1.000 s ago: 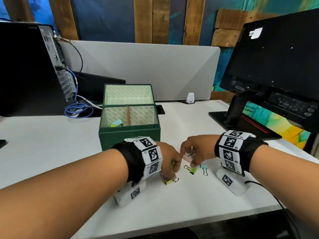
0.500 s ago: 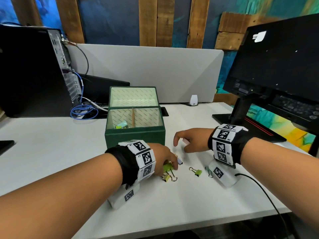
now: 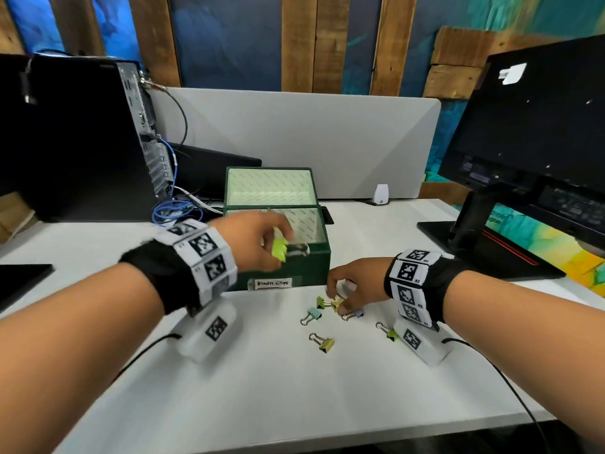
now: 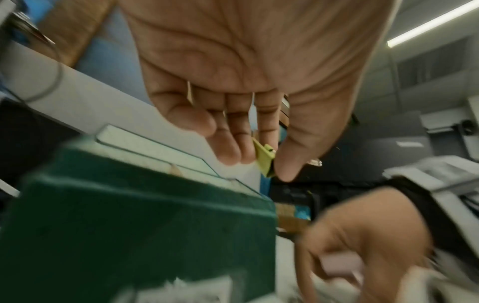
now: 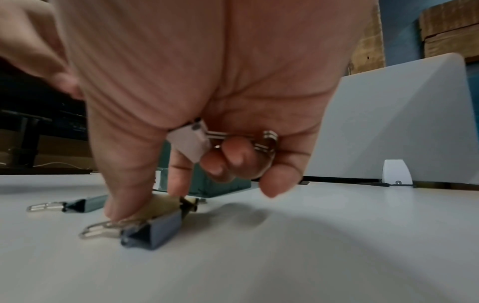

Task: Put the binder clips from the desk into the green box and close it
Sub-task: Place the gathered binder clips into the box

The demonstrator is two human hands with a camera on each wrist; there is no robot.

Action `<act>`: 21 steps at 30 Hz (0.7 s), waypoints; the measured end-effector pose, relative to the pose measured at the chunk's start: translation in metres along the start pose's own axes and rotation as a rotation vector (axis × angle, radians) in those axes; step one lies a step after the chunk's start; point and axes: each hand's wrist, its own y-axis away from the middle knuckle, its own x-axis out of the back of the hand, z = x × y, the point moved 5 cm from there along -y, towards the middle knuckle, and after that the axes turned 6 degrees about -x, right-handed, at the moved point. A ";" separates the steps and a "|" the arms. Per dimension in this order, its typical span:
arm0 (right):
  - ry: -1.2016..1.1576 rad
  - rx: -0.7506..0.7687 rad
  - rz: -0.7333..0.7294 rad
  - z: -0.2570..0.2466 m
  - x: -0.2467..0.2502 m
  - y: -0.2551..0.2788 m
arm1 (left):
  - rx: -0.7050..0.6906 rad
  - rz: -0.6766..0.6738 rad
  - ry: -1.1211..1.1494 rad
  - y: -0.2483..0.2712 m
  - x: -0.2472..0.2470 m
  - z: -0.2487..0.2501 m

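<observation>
On the desk: five binder clips lie loose before the green box (image 3: 288, 267), whose lid stands open behind it.
Left hand (image 3: 258, 244): raised at the box's front rim, thumb and fingers pinching a yellow-green clip (image 3: 280, 251) (image 4: 264, 158).
Right hand (image 3: 355, 283): down among the loose clips, a pink clip (image 5: 190, 143) tucked against the palm under curled fingers, the index fingertip (image 5: 116, 211) pressing on a grey-blue clip (image 5: 153, 231).
Step in hand: probably dropping the left hand's clip while the right gathers more.
Doing it well: carry the clip fully past the rim and over a compartment before letting go; it springs and bounces.
Right-side advice: pinch each clip by its body, since the wire handles swing.
Afterwards: lid is not yet closed.
</observation>
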 end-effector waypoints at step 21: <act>-0.308 0.052 0.185 -0.029 0.090 0.019 | 0.229 0.231 0.078 -0.002 0.016 -0.084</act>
